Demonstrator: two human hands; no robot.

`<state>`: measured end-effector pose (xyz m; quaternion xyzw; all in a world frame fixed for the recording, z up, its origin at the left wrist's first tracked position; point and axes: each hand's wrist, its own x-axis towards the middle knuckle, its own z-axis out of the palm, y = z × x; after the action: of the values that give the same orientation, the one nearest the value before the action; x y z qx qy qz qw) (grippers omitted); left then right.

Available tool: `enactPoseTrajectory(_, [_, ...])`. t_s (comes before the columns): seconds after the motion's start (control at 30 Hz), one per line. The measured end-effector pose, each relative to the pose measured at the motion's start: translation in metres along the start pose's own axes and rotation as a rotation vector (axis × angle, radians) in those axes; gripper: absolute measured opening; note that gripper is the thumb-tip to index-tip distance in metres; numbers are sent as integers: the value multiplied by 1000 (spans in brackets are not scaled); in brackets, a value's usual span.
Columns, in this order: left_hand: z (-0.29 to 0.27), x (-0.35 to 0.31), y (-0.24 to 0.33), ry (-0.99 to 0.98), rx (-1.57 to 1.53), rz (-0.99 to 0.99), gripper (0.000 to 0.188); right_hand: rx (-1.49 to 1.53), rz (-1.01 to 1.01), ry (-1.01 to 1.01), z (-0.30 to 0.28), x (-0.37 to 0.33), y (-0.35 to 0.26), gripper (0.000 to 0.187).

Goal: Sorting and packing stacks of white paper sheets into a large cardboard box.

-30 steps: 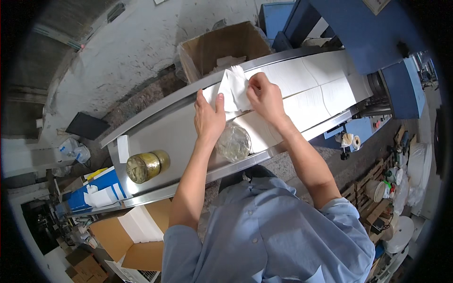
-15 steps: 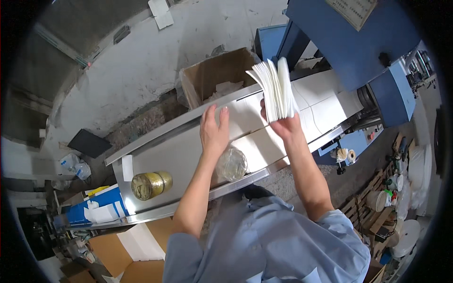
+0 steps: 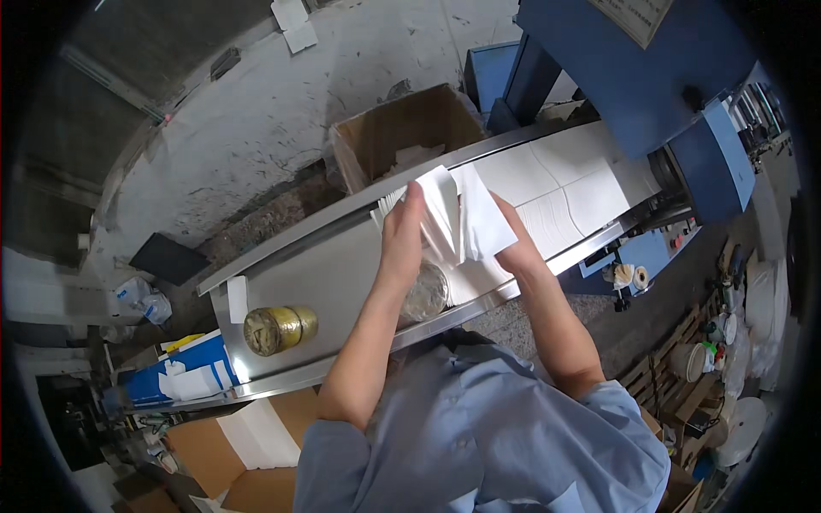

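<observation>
A fanned-out stack of white paper pieces (image 3: 440, 214) is held between my two hands above the metal conveyor table. My left hand (image 3: 402, 239) is closed round its left side, thumb on top. My right hand (image 3: 519, 244) grips the right side, its fingers mostly hidden behind the paper. Just below the stack, a round weight-like object wrapped in clear film (image 3: 426, 295) rests on the table. Rows of flat white paper (image 3: 569, 184) lie to the right, running back to the blue machine (image 3: 650, 77).
A yellowish wrapped cylinder (image 3: 280, 329) and a white strip (image 3: 238, 299) lie on the table's left part. Raised metal rails (image 3: 299, 244) edge the table. Beyond it stands a film-lined carton (image 3: 368, 137); an open cardboard box (image 3: 205, 445) is at the near left.
The paper stack has come down and left from my right hand's raised grip. My left hand, open and bare before, now grips it too, and the pieces have spread apart.
</observation>
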<state>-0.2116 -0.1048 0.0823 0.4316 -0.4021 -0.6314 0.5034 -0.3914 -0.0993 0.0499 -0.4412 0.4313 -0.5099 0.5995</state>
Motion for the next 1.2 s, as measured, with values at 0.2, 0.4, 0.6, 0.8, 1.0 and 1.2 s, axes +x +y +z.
enactPoseTrajectory(0.2, [3,-8,-4,-64,-303,-144,66,72,129,-88,-18,-9,-26,40])
enactPoseTrajectory(0.4, [10,-9,1,-131,-262,-159,54,60,250,-171,-44,-13,-30,57])
enactPoseTrajectory(0.6, [23,-13,13,-161,-149,-118,54,205,249,-82,-18,-22,-23,47])
enactPoseTrajectory(0.8, [23,-20,24,-170,93,-15,62,618,425,50,14,-38,-43,48])
enactPoseTrajectory(1.0, [22,-24,28,-212,160,36,58,798,344,-7,-3,-35,-4,48])
enactPoseTrajectory(1.2, [20,-26,30,-208,126,78,40,813,282,11,-6,-31,9,47])
